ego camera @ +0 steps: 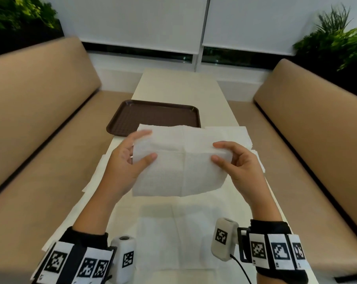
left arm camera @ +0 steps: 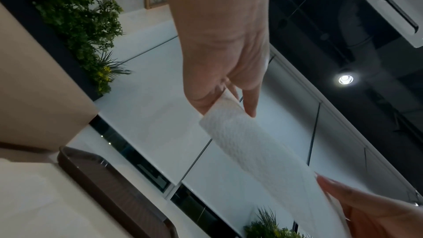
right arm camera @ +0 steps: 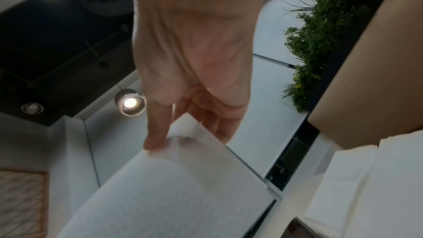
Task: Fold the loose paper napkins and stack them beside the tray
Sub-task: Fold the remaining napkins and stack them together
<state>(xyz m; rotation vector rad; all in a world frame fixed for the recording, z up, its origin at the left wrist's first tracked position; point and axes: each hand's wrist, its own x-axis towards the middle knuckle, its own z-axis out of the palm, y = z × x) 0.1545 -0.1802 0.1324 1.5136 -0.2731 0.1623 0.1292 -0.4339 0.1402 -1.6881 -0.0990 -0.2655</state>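
Item: one white paper napkin (ego camera: 179,160), held up above the cream table (ego camera: 179,87), bent over along a crease, near side hanging. Left hand (ego camera: 128,158) pinches its left edge between thumb and fingers; right hand (ego camera: 237,160) pinches the right edge likewise. Loose unfolded napkins (ego camera: 173,232) lie flat beneath and around. Brown textured tray (ego camera: 153,115) sits just beyond, between tan benches (ego camera: 40,95).

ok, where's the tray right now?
In the head view the brown tray sits on the table's left side, just beyond the napkin held up between the left hand and right hand.
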